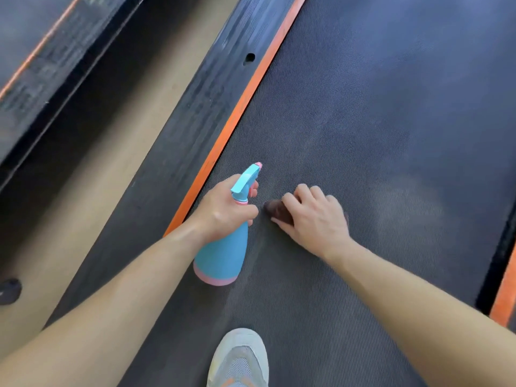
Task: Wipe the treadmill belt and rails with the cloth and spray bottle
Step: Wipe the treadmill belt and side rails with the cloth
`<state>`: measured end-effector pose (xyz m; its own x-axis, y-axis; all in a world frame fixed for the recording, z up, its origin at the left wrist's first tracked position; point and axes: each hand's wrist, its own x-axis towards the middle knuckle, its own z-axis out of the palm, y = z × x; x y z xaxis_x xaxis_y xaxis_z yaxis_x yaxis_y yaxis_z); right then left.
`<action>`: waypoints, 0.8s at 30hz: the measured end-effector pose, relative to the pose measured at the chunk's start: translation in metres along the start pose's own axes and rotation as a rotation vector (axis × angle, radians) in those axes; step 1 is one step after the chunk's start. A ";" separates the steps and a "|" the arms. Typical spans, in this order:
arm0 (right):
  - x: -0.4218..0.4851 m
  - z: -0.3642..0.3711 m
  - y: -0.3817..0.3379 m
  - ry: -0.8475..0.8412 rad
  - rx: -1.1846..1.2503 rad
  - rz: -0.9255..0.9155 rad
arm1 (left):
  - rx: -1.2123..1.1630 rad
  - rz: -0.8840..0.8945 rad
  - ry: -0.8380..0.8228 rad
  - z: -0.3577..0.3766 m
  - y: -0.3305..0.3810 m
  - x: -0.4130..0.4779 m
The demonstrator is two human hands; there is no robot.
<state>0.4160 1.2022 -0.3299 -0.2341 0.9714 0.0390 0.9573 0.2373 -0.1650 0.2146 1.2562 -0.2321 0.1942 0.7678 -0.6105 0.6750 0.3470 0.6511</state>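
Observation:
The dark textured treadmill belt fills the middle and right of the head view. My left hand grips the neck of a blue spray bottle with a pink base, its nozzle pointing up and away over the belt. My right hand lies just to the right of it, fingers curled over a dark brown cloth that it presses on the belt. Most of the cloth is hidden under the hand. The black left rail with an orange strip runs beside the belt.
A grey shoe stands on the belt at the bottom. Tan floor lies left of the rail, with a second dark machine at the far left. The right rail's orange edge shows at the lower right.

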 end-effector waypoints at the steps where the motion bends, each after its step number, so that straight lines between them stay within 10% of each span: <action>1: 0.017 -0.001 0.006 0.016 -0.014 0.039 | -0.008 -0.003 -0.004 0.000 -0.001 0.000; 7: 0.084 -0.002 0.014 0.076 0.025 0.451 | 0.042 -0.033 -0.006 -0.011 -0.016 -0.004; 15: -0.001 0.002 -0.021 0.006 -0.007 0.007 | -0.035 -0.068 0.031 -0.026 -0.032 -0.012; 21: 0.093 0.001 -0.013 0.067 0.051 0.392 | -0.032 -0.099 0.036 -0.035 -0.053 -0.021; 24: 0.043 0.005 -0.053 0.050 0.035 0.282 | 0.006 -0.105 0.065 -0.044 -0.057 -0.024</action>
<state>0.3541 1.2318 -0.3248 0.0497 0.9981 0.0355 0.9768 -0.0411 -0.2101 0.1399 1.2414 -0.2350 0.0758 0.7605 -0.6449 0.6933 0.4246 0.5823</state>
